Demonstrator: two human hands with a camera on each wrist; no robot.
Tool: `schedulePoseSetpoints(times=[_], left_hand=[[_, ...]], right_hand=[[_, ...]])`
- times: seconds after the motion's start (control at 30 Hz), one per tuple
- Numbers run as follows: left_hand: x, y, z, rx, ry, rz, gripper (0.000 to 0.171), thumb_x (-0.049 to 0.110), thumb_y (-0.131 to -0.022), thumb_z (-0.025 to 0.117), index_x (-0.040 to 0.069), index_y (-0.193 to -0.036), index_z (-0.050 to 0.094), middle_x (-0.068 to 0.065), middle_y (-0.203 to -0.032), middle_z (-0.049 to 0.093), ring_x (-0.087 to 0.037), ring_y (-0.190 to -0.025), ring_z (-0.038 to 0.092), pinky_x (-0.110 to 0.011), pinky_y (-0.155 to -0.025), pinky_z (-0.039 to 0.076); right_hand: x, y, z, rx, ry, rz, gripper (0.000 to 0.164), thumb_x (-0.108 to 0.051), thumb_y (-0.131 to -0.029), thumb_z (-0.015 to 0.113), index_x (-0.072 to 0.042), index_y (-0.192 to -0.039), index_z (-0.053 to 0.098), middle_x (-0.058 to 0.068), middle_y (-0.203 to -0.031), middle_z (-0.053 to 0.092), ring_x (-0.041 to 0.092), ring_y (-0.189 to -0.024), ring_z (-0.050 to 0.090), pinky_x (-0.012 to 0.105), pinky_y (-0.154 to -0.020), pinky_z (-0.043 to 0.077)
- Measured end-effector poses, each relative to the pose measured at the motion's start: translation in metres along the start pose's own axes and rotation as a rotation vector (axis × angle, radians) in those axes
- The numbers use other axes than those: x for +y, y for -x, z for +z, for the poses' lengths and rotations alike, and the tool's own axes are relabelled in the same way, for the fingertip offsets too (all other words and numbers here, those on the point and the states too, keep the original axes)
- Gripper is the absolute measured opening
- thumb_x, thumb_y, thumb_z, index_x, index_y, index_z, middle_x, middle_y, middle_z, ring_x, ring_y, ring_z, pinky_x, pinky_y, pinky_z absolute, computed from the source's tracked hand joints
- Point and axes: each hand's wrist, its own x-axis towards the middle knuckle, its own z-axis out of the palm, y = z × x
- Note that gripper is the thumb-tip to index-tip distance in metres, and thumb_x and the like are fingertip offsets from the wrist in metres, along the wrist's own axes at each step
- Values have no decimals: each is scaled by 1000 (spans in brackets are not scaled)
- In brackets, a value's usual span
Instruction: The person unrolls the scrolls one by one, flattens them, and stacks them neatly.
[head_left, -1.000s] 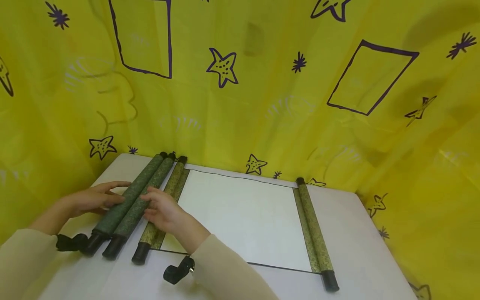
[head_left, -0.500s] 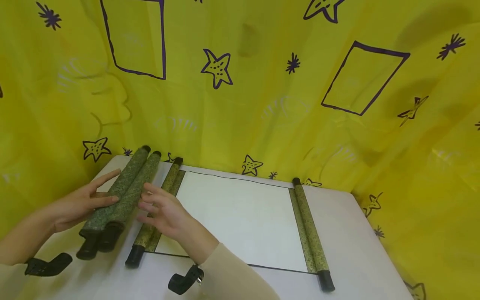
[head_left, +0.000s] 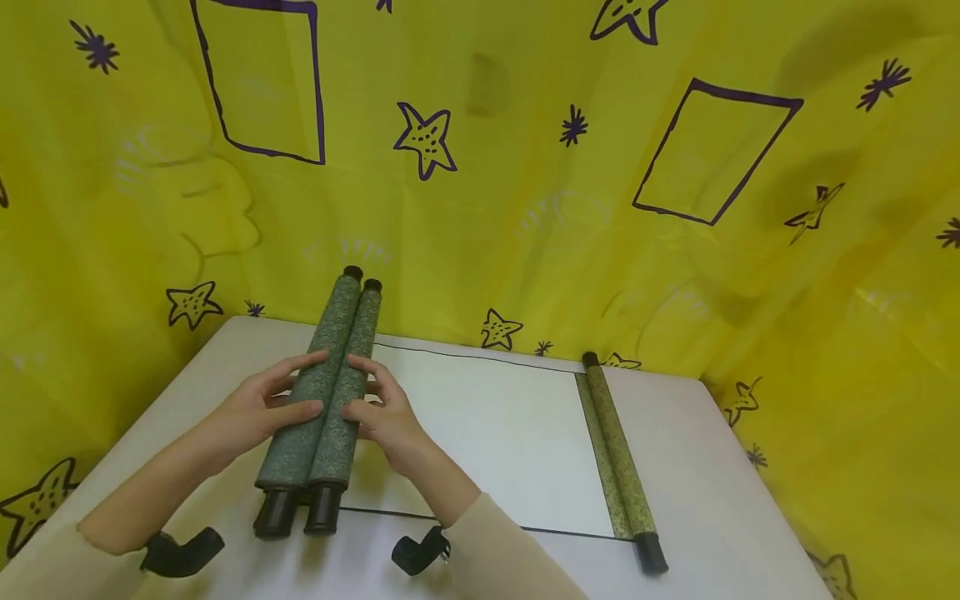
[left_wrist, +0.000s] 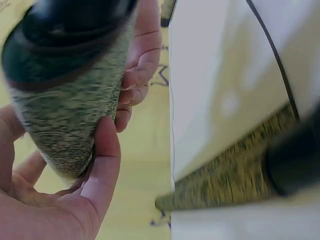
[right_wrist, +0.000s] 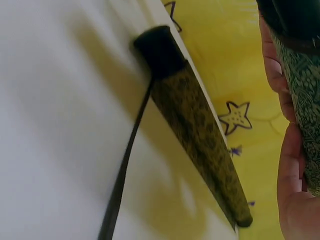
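Both hands hold a green patterned scroll (head_left: 333,333), wound onto two side-by-side rods with black end caps. It is raised over the left part of the table and tilted. The left hand (head_left: 251,417) grips its left roll, with the thumb on top. From the other side, the right hand (head_left: 390,412) holds the right roll. Below and to the right lies an unrolled scroll with a blank white sheet (head_left: 480,425) and an olive-gold roller (head_left: 621,458) at its right. The held scroll hides its left roller in the head view, but the right wrist view shows an olive-gold roller (right_wrist: 200,145).
The white table (head_left: 712,483) carries the unrolled scroll. Behind it and at both sides hangs a yellow curtain (head_left: 510,250) with purple stars and outlined frames. Black devices, one (head_left: 183,552) on the left and one (head_left: 420,550) on the right, jut from the wrists.
The green scroll has been lifted from the table's left side and carried rightward over the unrolled scroll's left roller. The right hand now holds it along with the left.
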Motion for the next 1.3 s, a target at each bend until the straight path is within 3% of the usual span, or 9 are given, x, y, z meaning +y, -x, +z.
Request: schedulePoseSetpoints(times=[0.07,0.1,0.17,0.3,0.33,0.5,0.6,0.8,1.3], left_hand=[[3,-6,9,1,-26,19,62,31,-102,58,22,-158,32,-20,-164,16,-56,-140,28,-66,-101,41],[4,-10,13,1,-30,22,59,33,-103,55,24,-157,34,-21,-162,21,-56,-131,39,-65,-96,44],[6,-17,21,-6,-19,28,55,35,-104,53,24,-155,37,-19,-161,26,-52,-131,41,-62,-94,45],[8,-31,39,-40,51,23,57,33,-102,59,23,-154,38,-24,-153,36,-43,-114,56,-46,-81,52],[9,-35,43,-59,77,29,59,31,-101,60,22,-155,37,-26,-154,33,-44,-126,50,-47,-88,51],[13,-49,66,-153,158,33,68,25,-100,63,22,-158,28,-30,-156,26,-44,-124,53,-49,-90,53],[15,-55,77,-182,172,25,67,22,-100,63,20,-157,28,-32,-151,32,-43,-120,56,-48,-88,54],[16,-67,99,-170,199,11,62,14,-96,66,18,-151,37,-32,-137,44,-35,-108,62,-45,-83,55],[21,-94,142,-126,286,71,65,10,-91,71,18,-149,43,-29,-134,48,-34,-107,60,-44,-81,55]], right_hand=[[-1,3,-11,7,18,-2,70,-2,-81,59,-33,-142,51,12,-126,49,19,-99,56,31,-72,56],[-2,4,-16,13,23,-4,70,-1,-80,59,-32,-143,51,12,-125,49,20,-97,56,30,-72,56],[-2,8,-26,29,29,-10,69,-1,-79,59,-29,-142,51,13,-124,49,20,-96,55,30,-71,55],[-3,17,-46,46,51,-32,65,-4,-83,61,-25,-143,49,14,-124,47,20,-96,54,32,-74,55],[-2,19,-50,50,56,-37,62,-6,-85,62,-24,-143,48,14,-124,46,21,-98,55,33,-75,55],[0,31,-71,87,101,-43,54,-15,-93,67,-22,-143,47,15,-125,47,22,-104,58,37,-83,55],[1,38,-82,111,125,-36,55,-15,-93,68,-23,-143,47,15,-124,48,21,-103,59,36,-84,54],[2,51,-99,131,172,-47,58,-13,-93,69,-21,-145,44,17,-124,48,20,-101,61,35,-83,54],[-8,68,-140,186,278,-85,56,-13,-96,64,-21,-146,41,20,-124,53,24,-103,61,37,-83,54]])
